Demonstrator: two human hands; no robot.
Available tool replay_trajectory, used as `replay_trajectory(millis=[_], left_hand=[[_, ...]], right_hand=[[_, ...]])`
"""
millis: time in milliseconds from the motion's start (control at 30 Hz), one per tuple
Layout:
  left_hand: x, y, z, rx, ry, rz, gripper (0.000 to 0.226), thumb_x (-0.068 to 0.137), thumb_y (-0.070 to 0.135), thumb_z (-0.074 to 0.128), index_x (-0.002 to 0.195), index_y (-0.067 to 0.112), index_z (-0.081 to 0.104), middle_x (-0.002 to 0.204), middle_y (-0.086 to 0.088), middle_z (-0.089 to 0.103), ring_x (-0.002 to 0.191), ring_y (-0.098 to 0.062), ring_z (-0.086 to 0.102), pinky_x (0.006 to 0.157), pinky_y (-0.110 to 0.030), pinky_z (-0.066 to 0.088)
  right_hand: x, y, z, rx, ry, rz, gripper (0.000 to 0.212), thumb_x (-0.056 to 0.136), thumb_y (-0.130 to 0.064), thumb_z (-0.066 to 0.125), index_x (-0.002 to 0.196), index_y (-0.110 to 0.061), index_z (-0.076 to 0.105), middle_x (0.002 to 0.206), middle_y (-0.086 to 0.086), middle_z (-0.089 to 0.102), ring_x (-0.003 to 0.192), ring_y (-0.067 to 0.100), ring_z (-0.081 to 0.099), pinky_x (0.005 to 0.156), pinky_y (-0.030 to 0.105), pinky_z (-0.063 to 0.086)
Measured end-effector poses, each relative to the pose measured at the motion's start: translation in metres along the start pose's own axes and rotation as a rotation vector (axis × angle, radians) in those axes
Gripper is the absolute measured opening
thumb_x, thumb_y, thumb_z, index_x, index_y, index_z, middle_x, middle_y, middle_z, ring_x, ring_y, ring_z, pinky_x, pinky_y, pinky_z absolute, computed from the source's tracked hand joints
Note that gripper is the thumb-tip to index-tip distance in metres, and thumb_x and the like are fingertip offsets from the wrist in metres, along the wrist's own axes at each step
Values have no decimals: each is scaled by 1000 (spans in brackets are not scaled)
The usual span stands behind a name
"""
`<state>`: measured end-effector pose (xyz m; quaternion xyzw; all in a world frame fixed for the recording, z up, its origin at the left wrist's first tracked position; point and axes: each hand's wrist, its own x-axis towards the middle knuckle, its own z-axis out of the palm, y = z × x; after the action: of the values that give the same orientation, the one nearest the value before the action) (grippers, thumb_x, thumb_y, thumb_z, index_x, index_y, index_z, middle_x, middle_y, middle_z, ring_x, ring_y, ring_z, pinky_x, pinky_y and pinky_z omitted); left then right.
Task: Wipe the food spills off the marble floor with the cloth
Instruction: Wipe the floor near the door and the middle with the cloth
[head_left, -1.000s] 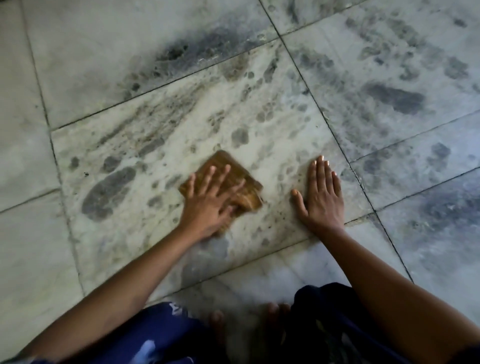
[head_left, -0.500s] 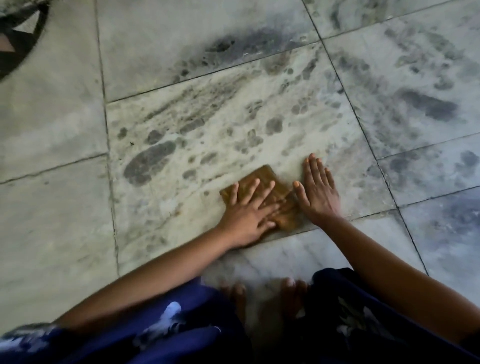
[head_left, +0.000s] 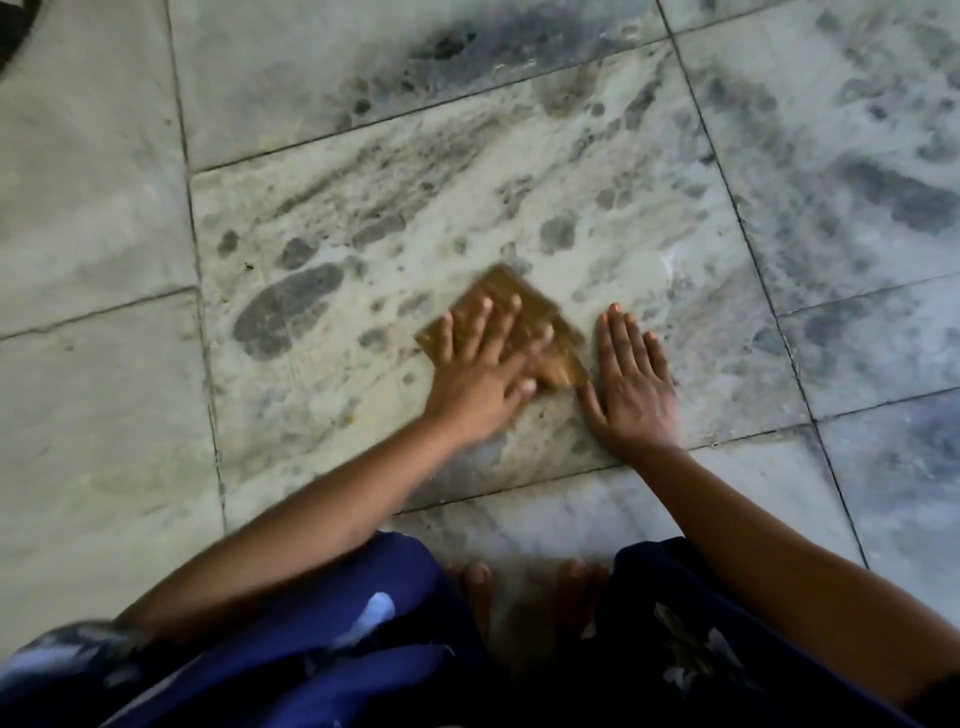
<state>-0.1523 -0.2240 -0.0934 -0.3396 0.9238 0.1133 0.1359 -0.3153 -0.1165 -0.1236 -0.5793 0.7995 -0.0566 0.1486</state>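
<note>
A folded brown cloth (head_left: 530, 304) lies flat on the marble floor (head_left: 467, 197) at the centre of the head view. My left hand (head_left: 480, 371) presses down on it with straight, spread fingers and covers its near half. My right hand (head_left: 631, 382) rests palm-down on the bare floor just right of the cloth, its thumb close to the cloth's near corner. A small orange speck of food (head_left: 349, 416) sits on the tile left of my left wrist. Dark grey blotches on the tiles look like marble veining or wet marks.
My bare feet (head_left: 524, 587) stand on the tile below the hands, between my knees in dark blue printed fabric (head_left: 332, 623). Thin grout lines (head_left: 200, 291) divide the large tiles. A dark object (head_left: 10, 31) shows at the top left corner.
My left hand has slid the cloth to the right until it lies beside my right hand, then a little away from me. The view has shifted too.
</note>
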Motion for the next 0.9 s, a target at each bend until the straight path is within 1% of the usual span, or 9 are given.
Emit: replay_trajectory(millis=[67, 100, 200, 267, 367, 533, 633, 733, 900], left_hand=[[-42, 8, 18, 26, 30, 96, 57, 89, 51, 34, 144, 37, 27, 156, -5, 15, 143, -36, 15, 110, -63, 6], [-57, 3, 24, 36, 34, 95, 58, 88, 51, 33, 144, 38, 26, 155, -5, 20, 142, -36, 18, 110, -62, 9], [-57, -29, 21, 54, 38, -9, 58, 91, 55, 24, 145, 44, 5, 156, -5, 2, 142, -38, -1, 109, -61, -5], [-27, -47, 5, -13, 8, -211, 57, 94, 56, 23, 143, 44, -4, 156, -5, -14, 142, -35, -15, 108, -59, -12], [19, -58, -16, -114, -13, -363, 57, 96, 54, 23, 145, 43, -4, 156, -5, -20, 142, -29, -21, 109, -58, -12], [-10, -10, 2, -19, -47, -99, 57, 96, 54, 22, 142, 45, -11, 153, -6, -24, 139, -30, -25, 108, -57, -16], [-32, 4, 15, 33, 10, 46, 56, 92, 57, 21, 140, 46, -4, 153, -3, -18, 144, -32, -9, 108, -56, -14], [-16, -11, 8, 64, -50, 26, 57, 94, 57, 24, 136, 49, -13, 156, -1, -18, 144, -28, -15, 108, -55, -16], [34, -43, -17, -67, -41, -162, 56, 96, 54, 25, 144, 48, -2, 157, 0, -19, 144, -25, -17, 109, -57, -11]], right_hand=[[-1, 0, 0, 2, 6, -2, 72, 89, -46, 23, 148, -6, 10, 156, 11, 9, 143, 19, 5, 116, 33, -1], [-1, 0, -1, 6, 13, 3, 72, 90, -46, 22, 148, -7, 9, 156, 10, 7, 143, 18, 3, 116, 32, -2], [-2, -2, 0, 14, 21, 2, 72, 90, -48, 20, 148, -7, 8, 156, 8, 4, 143, 16, 0, 116, 31, -4], [-1, -2, -1, 27, 21, 4, 72, 90, -48, 19, 148, -6, 10, 156, 11, 7, 142, 16, 1, 116, 31, -4], [-1, -3, -1, 22, 13, 1, 73, 90, -48, 18, 149, -6, 9, 157, 11, 7, 142, 15, -1, 116, 31, -4], [0, -2, -1, 7, 5, 2, 73, 90, -47, 18, 148, -6, 8, 157, 12, 7, 143, 18, 1, 116, 32, -4], [-1, 0, -1, -31, -5, 2, 72, 90, -46, 19, 148, -6, 4, 156, 12, 6, 143, 18, 0, 116, 32, -3], [0, -1, 0, -21, -4, -9, 72, 90, -47, 17, 148, -6, 4, 156, 11, 4, 143, 17, -2, 116, 31, -4], [-1, -2, -1, -13, 11, -6, 73, 90, -49, 16, 149, -7, 5, 156, 7, -1, 142, 15, -4, 116, 30, -7]])
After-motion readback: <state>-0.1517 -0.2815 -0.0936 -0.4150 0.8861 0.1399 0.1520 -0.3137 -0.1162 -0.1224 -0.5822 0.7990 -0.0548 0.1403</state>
